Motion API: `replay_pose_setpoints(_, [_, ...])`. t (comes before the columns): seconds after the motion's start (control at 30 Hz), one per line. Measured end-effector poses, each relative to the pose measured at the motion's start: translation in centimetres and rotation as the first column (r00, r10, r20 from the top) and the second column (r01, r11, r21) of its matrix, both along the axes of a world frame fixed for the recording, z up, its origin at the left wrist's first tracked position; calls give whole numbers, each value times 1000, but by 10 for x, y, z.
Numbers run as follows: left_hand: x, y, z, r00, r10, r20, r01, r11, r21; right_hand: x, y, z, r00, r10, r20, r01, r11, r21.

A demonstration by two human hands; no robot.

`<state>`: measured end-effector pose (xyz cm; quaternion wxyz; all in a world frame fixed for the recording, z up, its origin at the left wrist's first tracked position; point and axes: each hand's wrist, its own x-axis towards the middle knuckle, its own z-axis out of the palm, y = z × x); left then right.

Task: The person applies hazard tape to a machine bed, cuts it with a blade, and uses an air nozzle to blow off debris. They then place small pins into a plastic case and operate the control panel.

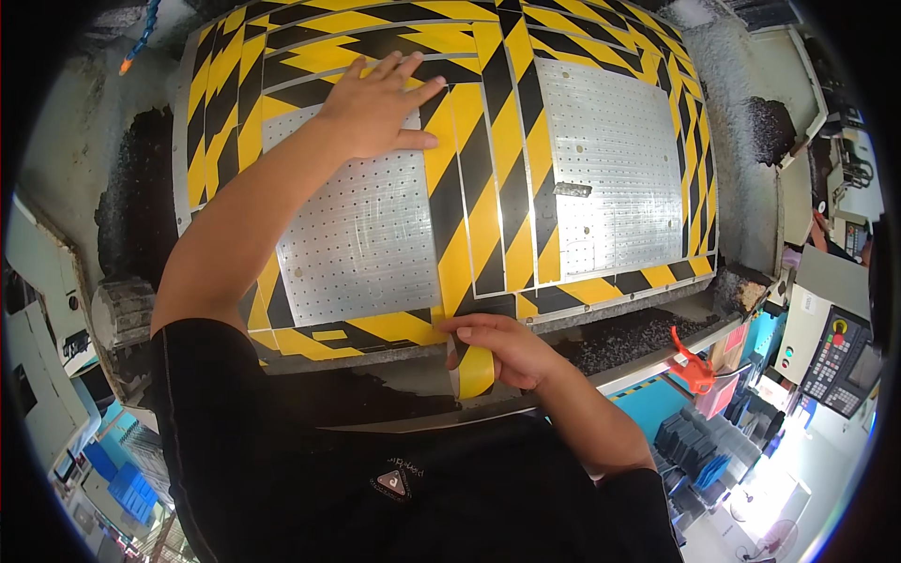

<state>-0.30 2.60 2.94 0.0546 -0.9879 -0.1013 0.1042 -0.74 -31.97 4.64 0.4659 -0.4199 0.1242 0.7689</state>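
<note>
A flat metal plate with rows of small holes (361,244) lies in front of me, bordered by strips of yellow-and-black hazard tape (488,188). My left hand (375,108) rests on its far left part, fingers spread across the tape and the bare metal. At the near edge, my right hand (502,349) is closed on a piece of hazard tape (477,372) that hangs over the edge, its yellow face showing. Whether that piece is a loose end or part of a roll is hidden by the fingers.
A second bare perforated area (615,141) carries a small dark scrap (572,190). Metal chips (619,345) lie along the near trough. An orange air gun (693,364) hangs on the front rail at right, near a machine control panel (840,361). A blue coolant hose (143,39) is at far left.
</note>
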Motion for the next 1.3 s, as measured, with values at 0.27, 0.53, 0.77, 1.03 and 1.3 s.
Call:
replay_pose_setpoints(0.27, [1, 4, -4, 978, -205, -28, 204, 978, -31, -1, 1, -1, 1000, -17, 8, 17, 1000, -19])
replay_pose_setpoints(0.53, [-6, 0, -17, 957, -290, 20, 291, 955, -53, 1, -1, -6, 1000, -2, -15, 2, 1000, -18])
replay_pose_setpoints(0.77, [-4, -16, 2, 970, -234, -71, 228, 970, -81, 0, -2, -10, 1000, -21, -19, 20, 999, -33])
replay_pose_setpoints(1.03, [-28, -39, -9, 930, -367, 12, 361, 906, -221, 0, 0, -8, 999, -23, -23, 22, 999, -38])
replay_pose_setpoints(1.3, [-85, -111, 10, 833, -552, -25, 495, 766, -410, 0, 0, -7, 999, -43, -5, 43, 998, -49])
